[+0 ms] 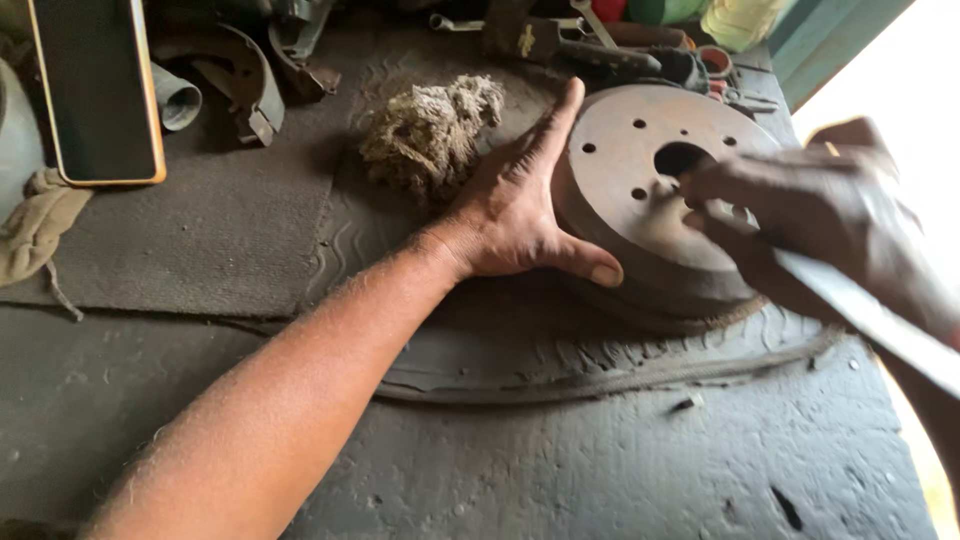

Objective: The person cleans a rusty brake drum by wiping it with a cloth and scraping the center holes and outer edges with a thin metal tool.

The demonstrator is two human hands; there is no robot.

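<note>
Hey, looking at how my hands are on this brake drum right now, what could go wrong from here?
1. The left hand braces the brake drum at its rim with the thumb tucked against the edge; if the drum shifts, that thumb might get pinched.
2. The right hand works a long flat tool across the drum face toward the left hand; a slip may strike it.
3. The drum rests on an uneven tyre piece, so it might rock.

Brake drum (640, 215): rusty brown, round, flat face up with centre bore and bolt holes, lying on a worn tyre piece (600, 370). Left grip (515, 205) braces its side; right grip (800, 205) above holds a flat blade (870, 315).
</note>
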